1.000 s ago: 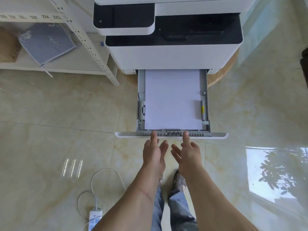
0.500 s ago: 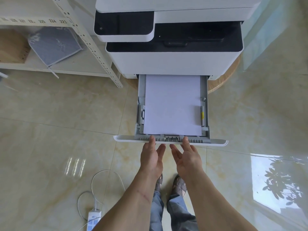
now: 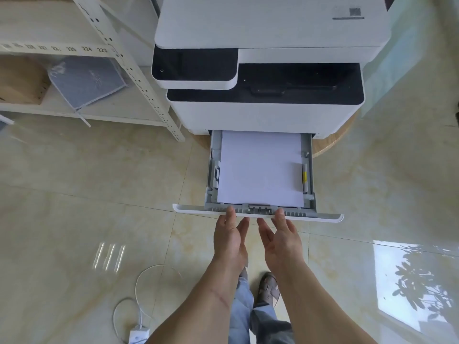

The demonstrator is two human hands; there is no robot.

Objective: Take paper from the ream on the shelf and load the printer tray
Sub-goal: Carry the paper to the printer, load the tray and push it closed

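1. My fingers are spread and loose on both hands, clamped on nothing; the left hand and right hand each lay a thumb tip on the front lip of the tray, with the other digits hanging just below it.
2. The paper lies flat in the tray between the side guides, its near edge up against the rear stop, so the loading looks done and closing is what remains, by my reckoning.
3. The tray stands pulled well out of the printer, which sits on a round wooden stand.
4. Risks, as I judge them: an uneven push from one hand could skew the tray on its runners and jam it; a hard shove could slide the sheets forward and buckle them.
5. A cable loops on the floor near my feet, and could trip me if I step left.
6. Against half a second ago, my hands keep the same hold, and the printer and shelf fill more of the view, as though I have leaned closer.
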